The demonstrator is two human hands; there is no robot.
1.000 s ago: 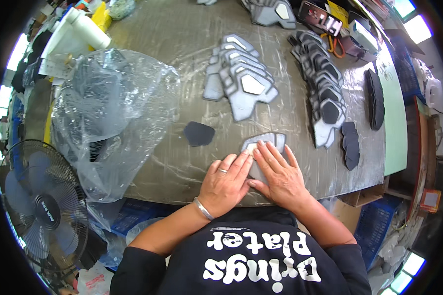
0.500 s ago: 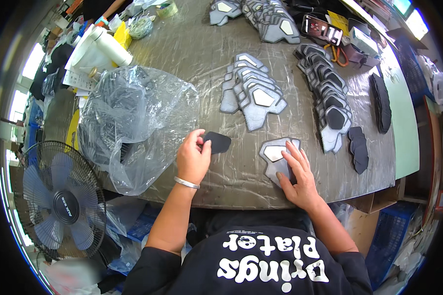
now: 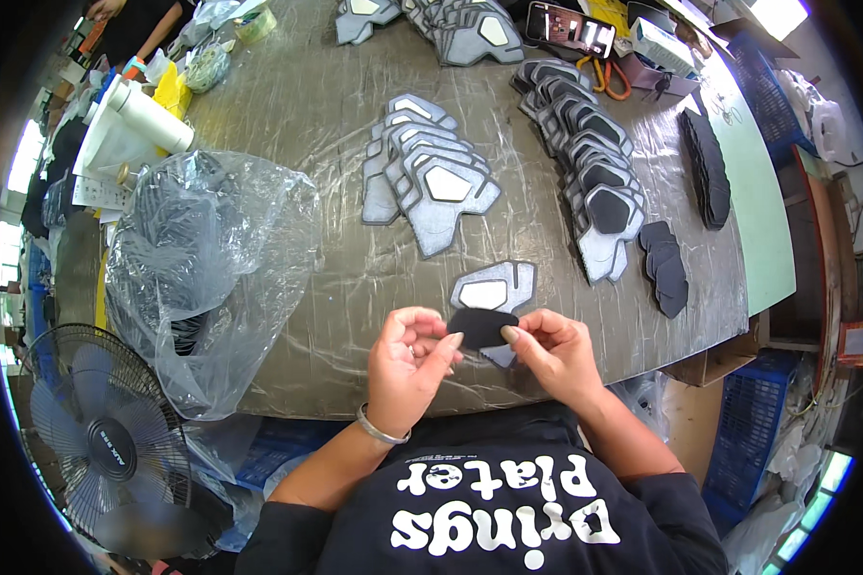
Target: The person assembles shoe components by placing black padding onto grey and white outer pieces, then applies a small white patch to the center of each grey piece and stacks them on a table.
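A small black foam patch [image 3: 480, 327] is pinched between my left hand [image 3: 408, 365] and my right hand [image 3: 556, 353], held just above the table's near edge. Right behind it a grey shaped panel with a pale centre [image 3: 497, 287] lies flat on the table [image 3: 297, 115]. Further back, a fanned stack of similar grey panels [image 3: 422, 177] rests mid-table. To the right is a row of grey panels with black patches fitted [image 3: 590, 163].
A clear plastic bag of dark pieces [image 3: 201, 259] sits at the left. A floor fan [image 3: 96, 431] stands at lower left. Loose black patches [image 3: 664, 268] and a dark stack [image 3: 708, 168] lie at the right. Blue crates [image 3: 743, 431] stand beside the table. Another person's hand shows at the far left corner.
My left hand picked up the black patch from the table and brought it toward me. My right hand left the grey panel and now grips the patch too.
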